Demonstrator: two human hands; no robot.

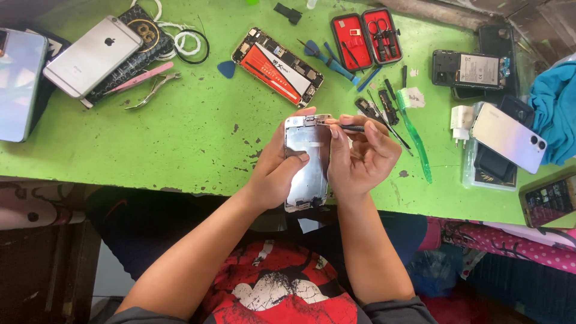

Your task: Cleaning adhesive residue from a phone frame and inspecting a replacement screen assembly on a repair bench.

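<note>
I see my left hand (277, 171) wrapped around the left edge of a silver metal-backed phone screen panel (307, 162), thumb pressed flat on its shiny inner face, so the panel stands upright in the grasp just above the near edge of the worn green table (180, 138). My right hand (359, 159) cups the panel's right edge from the other side, and its fingertips pinch a thin dark metal tool (348, 127) whose tip rests against the panel's top right corner. The panel thus sits between both palms, its top end poking out above the fingers and its bottom end showing below the wrists. Farther off, just beyond the panel, an opened phone body with a red battery (277, 66) lies tilted. To the right of my right hand lies a green toothbrush (415, 132), and past it a white phone with a camera bump (509, 137). At the far side a red zip case of small tools (366, 38) lies open. On the far left a silver phone (92, 56) lies face down beside pink tweezers (139, 78).
</note>
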